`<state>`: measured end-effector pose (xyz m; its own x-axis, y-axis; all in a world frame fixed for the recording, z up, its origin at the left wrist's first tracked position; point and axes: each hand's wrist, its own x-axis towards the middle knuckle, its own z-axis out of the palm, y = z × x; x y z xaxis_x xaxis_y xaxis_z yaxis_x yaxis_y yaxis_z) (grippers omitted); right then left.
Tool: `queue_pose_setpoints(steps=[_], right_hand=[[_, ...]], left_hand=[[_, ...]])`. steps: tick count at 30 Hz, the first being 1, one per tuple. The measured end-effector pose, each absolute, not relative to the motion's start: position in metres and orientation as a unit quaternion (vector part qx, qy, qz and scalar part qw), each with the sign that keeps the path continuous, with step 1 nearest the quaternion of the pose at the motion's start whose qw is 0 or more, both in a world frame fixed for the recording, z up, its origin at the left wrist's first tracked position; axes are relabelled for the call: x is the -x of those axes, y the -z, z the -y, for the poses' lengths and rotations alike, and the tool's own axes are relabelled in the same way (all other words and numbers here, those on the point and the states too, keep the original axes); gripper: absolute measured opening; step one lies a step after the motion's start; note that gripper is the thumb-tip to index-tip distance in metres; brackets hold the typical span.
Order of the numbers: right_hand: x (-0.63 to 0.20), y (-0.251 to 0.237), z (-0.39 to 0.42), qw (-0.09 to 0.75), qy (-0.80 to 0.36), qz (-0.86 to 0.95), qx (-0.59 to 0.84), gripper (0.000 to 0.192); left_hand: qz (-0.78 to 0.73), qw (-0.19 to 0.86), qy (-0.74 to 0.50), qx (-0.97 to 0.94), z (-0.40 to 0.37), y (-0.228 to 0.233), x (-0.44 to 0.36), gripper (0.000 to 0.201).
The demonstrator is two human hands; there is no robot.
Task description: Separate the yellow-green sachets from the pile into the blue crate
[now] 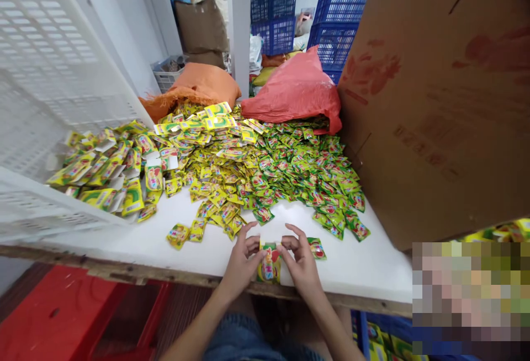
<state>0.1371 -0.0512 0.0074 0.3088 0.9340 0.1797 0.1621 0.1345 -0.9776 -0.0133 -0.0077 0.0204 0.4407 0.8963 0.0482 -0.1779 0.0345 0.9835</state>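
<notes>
Where the white surface [364,267] meets its front edge, a small carton [270,267], yellow and green, is set between both hands; resting or lifted, cannot tell. Long axis: roughly square to that edge, pale end towards the far side. Bearing: left hand [240,259] at its left side, right hand [304,264] at its right, neither nearer. Fingers: narrow, thumbs and curled fingers holding the carton's sides, forefingers arched clear. Pose: palms inward, forearms converging from below the front edge. Adjacent: one green packet [318,248], just beside the right hand.
</notes>
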Motion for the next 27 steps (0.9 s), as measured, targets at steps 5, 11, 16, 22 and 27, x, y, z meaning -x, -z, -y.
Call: queue_pose_setpoints(steps=[5, 11, 16, 22, 27], right_hand=[[-0.142, -0.015, 0.054, 0.527, -0.329, 0.551, 0.557, 0.016], [-0.138, -0.028, 0.058, 0.520, -0.311, 0.561, 0.565, 0.016], [-0.137, -0.035, 0.056, 0.473, -0.294, 0.569, 0.605, 0.019], [-0.139, -0.041, 0.052, 0.464, -0.294, 0.576, 0.605, 0.019], [-0.139, -0.027, 0.059, 0.497, -0.327, 0.557, 0.579, 0.023]], left_hand=[[-0.329, 0.598, -0.395, -0.615, 0.007, -0.026, 0.016, 0.017], [-0.367, 0.545, -0.416, -0.629, 0.014, -0.034, 0.013, 0.014], [-0.393, 0.510, -0.400, -0.652, 0.010, -0.038, 0.008, 0.015], [-0.384, 0.515, -0.384, -0.663, 0.001, -0.042, 0.007, 0.017], [-0.360, 0.553, -0.391, -0.642, 0.005, -0.035, 0.014, 0.022]])
